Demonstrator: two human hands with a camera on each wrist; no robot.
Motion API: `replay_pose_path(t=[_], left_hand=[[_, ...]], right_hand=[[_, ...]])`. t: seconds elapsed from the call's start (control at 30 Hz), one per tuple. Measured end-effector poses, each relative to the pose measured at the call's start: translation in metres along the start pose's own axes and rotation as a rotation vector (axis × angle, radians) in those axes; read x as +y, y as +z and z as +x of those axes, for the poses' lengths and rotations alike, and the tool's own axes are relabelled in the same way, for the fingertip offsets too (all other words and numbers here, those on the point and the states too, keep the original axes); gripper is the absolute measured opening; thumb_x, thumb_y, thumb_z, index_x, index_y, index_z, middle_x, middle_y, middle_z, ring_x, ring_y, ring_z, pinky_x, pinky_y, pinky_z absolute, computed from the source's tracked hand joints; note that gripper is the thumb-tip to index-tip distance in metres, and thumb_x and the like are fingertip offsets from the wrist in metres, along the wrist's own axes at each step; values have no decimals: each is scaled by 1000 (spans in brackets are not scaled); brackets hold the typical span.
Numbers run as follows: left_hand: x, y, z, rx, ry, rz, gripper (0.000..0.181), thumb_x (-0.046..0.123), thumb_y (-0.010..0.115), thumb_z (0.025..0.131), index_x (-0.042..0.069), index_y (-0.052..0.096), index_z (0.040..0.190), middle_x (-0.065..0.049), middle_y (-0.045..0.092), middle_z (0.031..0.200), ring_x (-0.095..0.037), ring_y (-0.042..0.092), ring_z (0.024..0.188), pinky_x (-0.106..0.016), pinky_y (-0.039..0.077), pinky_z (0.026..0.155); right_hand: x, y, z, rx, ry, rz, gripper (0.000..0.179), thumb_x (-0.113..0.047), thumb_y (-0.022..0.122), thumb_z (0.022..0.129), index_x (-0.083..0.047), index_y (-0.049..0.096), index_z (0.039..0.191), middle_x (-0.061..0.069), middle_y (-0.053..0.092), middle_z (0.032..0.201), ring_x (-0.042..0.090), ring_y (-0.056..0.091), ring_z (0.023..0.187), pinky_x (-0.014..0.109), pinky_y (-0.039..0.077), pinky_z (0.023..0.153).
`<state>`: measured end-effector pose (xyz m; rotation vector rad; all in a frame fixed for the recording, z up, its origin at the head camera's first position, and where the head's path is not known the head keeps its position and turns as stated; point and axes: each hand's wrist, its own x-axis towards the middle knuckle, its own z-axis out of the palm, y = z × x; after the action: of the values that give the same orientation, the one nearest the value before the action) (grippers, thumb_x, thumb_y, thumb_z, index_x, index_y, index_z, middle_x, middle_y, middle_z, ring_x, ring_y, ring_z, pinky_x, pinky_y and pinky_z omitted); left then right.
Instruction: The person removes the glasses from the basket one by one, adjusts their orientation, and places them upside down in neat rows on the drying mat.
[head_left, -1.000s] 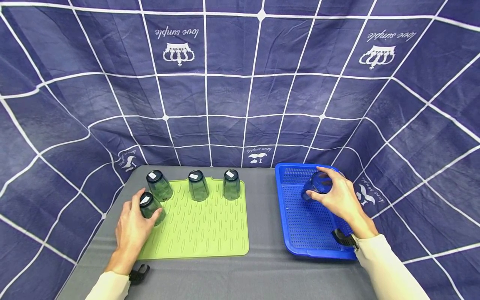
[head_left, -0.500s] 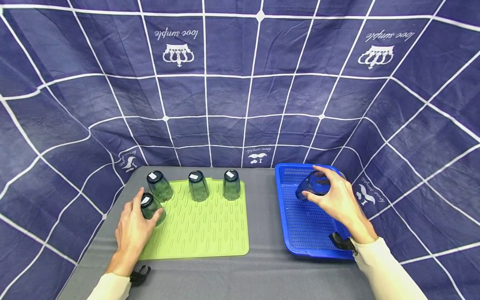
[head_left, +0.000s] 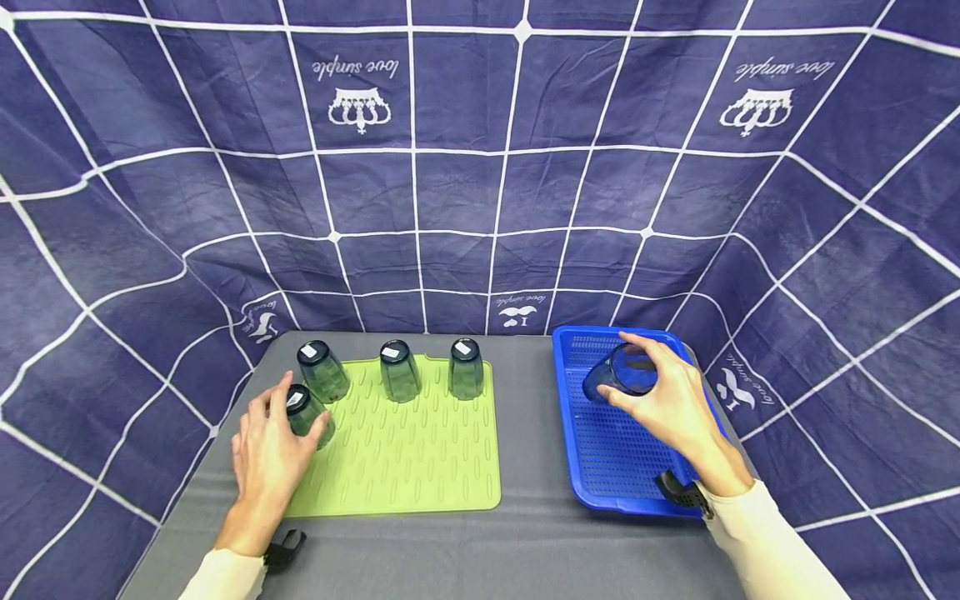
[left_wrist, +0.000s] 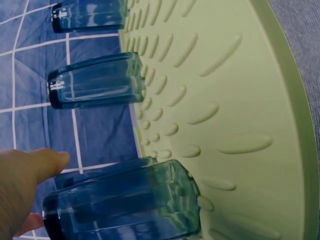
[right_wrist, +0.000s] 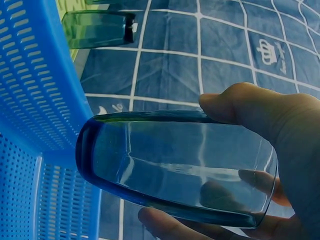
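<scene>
My left hand (head_left: 266,457) curves loosely around a greenish-blue drinking glass (head_left: 309,427), upside down at the left side of a light green ridged mat (head_left: 405,467). In the left wrist view, a gap shows between the thumb (left_wrist: 47,162) and that glass (left_wrist: 125,205). On the right, my right hand (head_left: 678,408) grips another drinking glass (head_left: 628,372) over the blue basket (head_left: 573,467). This glass lies tilted, its thick base pointing away from the palm in the right wrist view, with the thumb (right_wrist: 235,102) on one side and fingers on the other.
Along the mat's back edge stand three more upturned glasses, at the left (head_left: 324,372), in the middle (head_left: 400,372) and at the right (head_left: 466,371). A grey cloth (head_left: 525,417) covers the table. Blue checked fabric (head_left: 465,192) hangs behind and at both sides.
My right hand has moved slightly left with its glass, which now shows more above the basket floor. The left hand's fingers have spread a little from their glass, which stays put.
</scene>
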<state>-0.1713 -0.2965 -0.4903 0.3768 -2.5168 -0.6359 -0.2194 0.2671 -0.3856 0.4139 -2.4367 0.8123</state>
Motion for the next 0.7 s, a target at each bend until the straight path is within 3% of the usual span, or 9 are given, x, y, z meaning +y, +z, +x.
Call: replay_pose_path(t=[0.37, 0.7], left_hand=[[12, -1, -2, 41, 38, -29, 91, 35, 96, 94, 23, 54, 174, -27, 60, 164, -61, 57, 140, -79, 42, 108], [30, -10, -4, 95, 113, -94, 83, 32, 97, 93, 22, 62, 167, -24, 63, 161, -59, 60, 136, -78, 42, 111]], right_hand=[[-13, 2, -6, -11, -10, 26, 85, -23, 110, 75, -14, 75, 152, 11, 85, 126, 37, 83, 116, 37, 54, 100], [-24, 11, -10, -17, -10, 55, 83, -24, 111, 74, -16, 77, 150, 8, 86, 127, 35, 82, 120, 32, 53, 103]])
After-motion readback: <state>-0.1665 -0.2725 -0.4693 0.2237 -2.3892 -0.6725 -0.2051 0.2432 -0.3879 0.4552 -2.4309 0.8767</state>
